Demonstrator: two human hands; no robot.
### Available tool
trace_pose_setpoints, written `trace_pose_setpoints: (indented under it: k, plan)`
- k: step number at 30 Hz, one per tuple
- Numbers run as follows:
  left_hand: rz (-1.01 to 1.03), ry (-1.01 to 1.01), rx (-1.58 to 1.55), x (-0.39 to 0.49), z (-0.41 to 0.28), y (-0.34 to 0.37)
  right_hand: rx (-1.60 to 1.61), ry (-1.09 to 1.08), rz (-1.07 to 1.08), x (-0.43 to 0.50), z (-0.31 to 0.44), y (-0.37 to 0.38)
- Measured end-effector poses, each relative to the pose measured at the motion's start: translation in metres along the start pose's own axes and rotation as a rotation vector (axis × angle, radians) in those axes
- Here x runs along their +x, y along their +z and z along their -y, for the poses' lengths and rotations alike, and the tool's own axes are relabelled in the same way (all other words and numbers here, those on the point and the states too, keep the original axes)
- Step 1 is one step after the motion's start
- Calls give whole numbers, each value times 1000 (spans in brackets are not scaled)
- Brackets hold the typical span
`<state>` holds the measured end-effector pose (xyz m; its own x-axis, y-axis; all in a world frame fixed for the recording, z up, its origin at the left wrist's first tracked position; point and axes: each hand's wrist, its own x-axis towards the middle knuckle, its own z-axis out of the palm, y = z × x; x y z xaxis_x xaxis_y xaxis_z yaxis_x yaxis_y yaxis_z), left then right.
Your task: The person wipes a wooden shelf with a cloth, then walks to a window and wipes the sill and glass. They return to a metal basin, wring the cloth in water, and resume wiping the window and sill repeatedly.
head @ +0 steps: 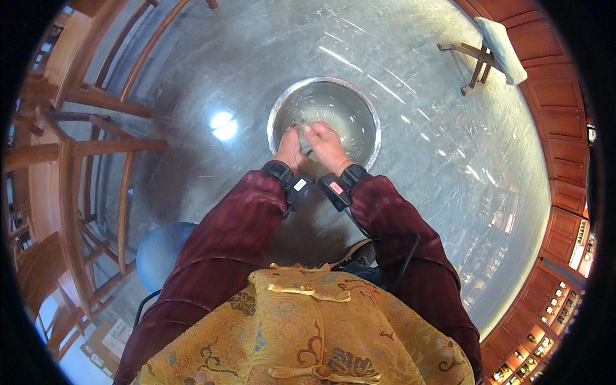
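A round metal basin [378, 126] holding cloudy water stands on the floor before me. Over its near left part, my left hand [290, 148] and my right hand [326, 144] come together around a small greyish wet object [305, 142], perhaps a cloth, mostly covered by my fingers. Both hands grip it, with my right thumb lying across its top. Dark straps with small boxes sit on both wrists, below the dark red sleeves.
Wooden chairs and a table [72, 149] line the left side. A folding stool with a pale cushion [503, 50] stands at upper right. Wooden cabinets [553, 110] run along the right edge. A blue rounded seat [161, 255] is near my left elbow; a cardboard box [103, 339] lies at lower left.
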<state>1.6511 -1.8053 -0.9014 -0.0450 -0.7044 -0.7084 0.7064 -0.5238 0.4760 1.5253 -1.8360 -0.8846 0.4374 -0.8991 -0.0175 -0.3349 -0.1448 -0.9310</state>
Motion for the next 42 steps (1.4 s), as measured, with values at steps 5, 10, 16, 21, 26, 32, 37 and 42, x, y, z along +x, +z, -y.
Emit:
trace_pose_setpoints:
  k: [5,10,16,21,26,32,37,42]
  plan:
    - [-158,-39,-83,6,8,8,-414,-209,-176,15,-9,9]
    - [-27,-19,-48,-6,15,8,-563,-6,13,35,-28,-32]
    - [-95,-67,350,-9,4,-6,-873,123,273,5,-21,-51]
    - [-279,-99,277,-10,8,7,-917,376,361,0,-45,-31]
    - [-177,-111,123,-12,3,8,-298,369,-32,11,-57,-28]
    - [-2,-35,-70,2,9,8,-62,79,10,-1,-20,-4]
    - [-47,35,-15,0,18,19,-421,-76,-174,20,-34,-9]
    - [10,78,128,-6,25,21,-486,341,-219,29,-53,-36]
